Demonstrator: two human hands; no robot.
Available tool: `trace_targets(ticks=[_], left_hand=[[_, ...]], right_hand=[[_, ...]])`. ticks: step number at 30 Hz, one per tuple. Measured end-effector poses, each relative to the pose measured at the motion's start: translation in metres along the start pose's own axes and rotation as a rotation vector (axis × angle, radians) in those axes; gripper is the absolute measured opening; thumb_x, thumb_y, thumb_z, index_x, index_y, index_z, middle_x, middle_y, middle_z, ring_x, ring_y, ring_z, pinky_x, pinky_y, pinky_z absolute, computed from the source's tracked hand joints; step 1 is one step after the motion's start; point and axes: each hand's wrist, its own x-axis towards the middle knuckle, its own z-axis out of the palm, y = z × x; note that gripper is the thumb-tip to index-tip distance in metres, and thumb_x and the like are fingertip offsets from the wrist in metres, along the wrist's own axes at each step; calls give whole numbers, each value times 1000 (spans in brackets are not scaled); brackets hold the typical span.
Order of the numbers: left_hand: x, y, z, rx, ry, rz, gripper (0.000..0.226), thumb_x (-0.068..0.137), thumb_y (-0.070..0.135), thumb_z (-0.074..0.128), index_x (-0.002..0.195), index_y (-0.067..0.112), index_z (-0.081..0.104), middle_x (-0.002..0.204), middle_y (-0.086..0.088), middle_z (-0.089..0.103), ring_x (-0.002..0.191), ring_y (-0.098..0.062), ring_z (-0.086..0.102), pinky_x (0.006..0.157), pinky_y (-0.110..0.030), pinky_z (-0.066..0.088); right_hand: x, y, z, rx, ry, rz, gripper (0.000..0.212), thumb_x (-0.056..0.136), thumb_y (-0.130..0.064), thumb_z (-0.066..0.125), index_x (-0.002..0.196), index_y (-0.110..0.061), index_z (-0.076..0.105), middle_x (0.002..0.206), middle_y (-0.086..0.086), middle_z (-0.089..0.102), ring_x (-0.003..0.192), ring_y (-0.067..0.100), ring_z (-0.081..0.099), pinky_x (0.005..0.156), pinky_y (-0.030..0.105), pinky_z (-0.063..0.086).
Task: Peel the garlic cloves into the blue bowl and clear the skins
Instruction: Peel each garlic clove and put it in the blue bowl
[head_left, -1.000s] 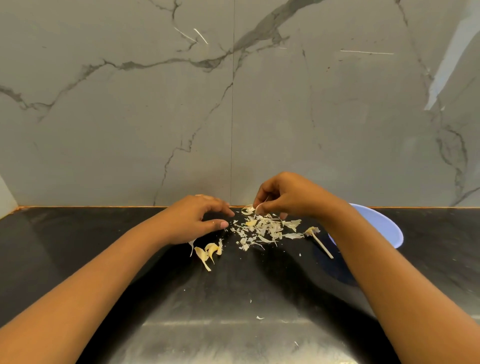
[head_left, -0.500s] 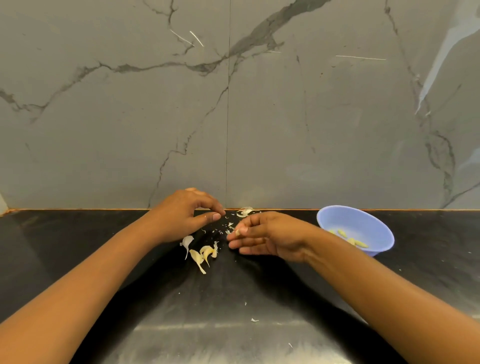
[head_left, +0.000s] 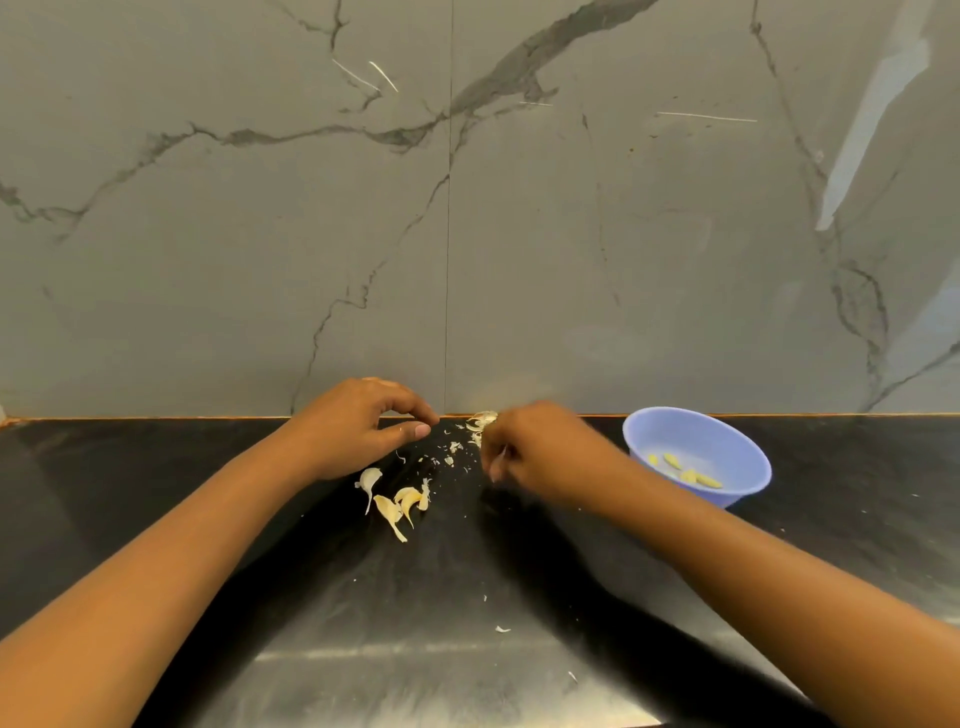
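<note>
Our right hand (head_left: 540, 452), flat a moment ago, now curls around the skins (head_left: 482, 420) beside the wall (head_left: 571, 260).

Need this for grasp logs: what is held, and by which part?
Right hand seems to clutch bunched garlic skins, ends poking out. Left hand holds nothing.

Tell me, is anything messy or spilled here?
Yes. Skins lie scattered on the counter near the wall, and stray flakes sit nearer the front. The bowl holds only peeled cloves.

Head-worn camera looks forward-down, close over the counter (head_left: 156, 467).
</note>
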Motion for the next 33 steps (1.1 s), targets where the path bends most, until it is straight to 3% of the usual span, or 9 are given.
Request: trace_targets(ticks=[2,6,9,13,20,22,26,29,33], left_hand=[[0,1,-1,-10,-1,-6,19,93,36,58,110,36,67,116,14,64,107,-2,52,93,-27,42],[0,3,0,-5,-12,8,20,93,37,58,111,35,67,116,13,65,110,-5,55,97,-33,45],[1,6,1,4,-25,4,21,93,39,58,111,36,67,116,14,65,109,-4,54,97,-33,45],[0,6,1,-8,-5,3,21,92,38,59,111,35,68,114,14,66,109,-4,56,96,-33,46],[0,9,0,16,31,-42,21,92,40,59,111,35,67,110,15,66,102,-1,55,93,-32,47],[0,11,1,-8,94,-66,24,89,41,63,111,33,68,102,20,65,96,3,58,90,-28,48],[-1,21,4,-310,260,-105,28,78,45,71,103,32,73,91,20,71,86,9,63,76,-14,47],[-1,33,11,-496,357,-98,22,76,36,73,97,29,76,84,14,75,84,-3,69,77,-19,52],[0,43,19,-597,449,-81,18,75,25,75,94,27,75,82,14,75,80,-2,70,70,-8,50]], right_hand=[[1,3,-3,104,135,11,16,84,-7,64,88,-19,73,85,-3,73,81,10,62,75,26,48],[-2,-2,11,3,85,-7,16,88,-10,59,95,-19,71,96,1,70,88,15,59,76,27,46],[-2,-4,10,31,193,-12,18,89,-8,56,97,-16,70,97,0,68,86,14,57,73,26,42],[5,-15,16,-175,61,-45,19,91,-8,54,105,-12,65,106,7,63,100,24,57,77,31,42],[17,-15,25,-207,91,-80,16,92,-12,55,105,-12,64,105,7,64,99,24,58,79,32,45],[27,-9,12,121,201,26,13,91,-15,59,99,-14,70,96,4,69,91,17,63,80,30,51],[30,7,-3,1318,164,267,12,92,-7,58,98,-6,68,83,5,69,72,11,64,65,20,56],[25,8,3,1557,46,301,14,91,-1,56,99,-3,68,76,6,70,65,10,66,60,19,56],[24,5,0,1621,67,292,10,89,-1,59,97,-6,64,72,6,69,60,10,65,56,19,55]])
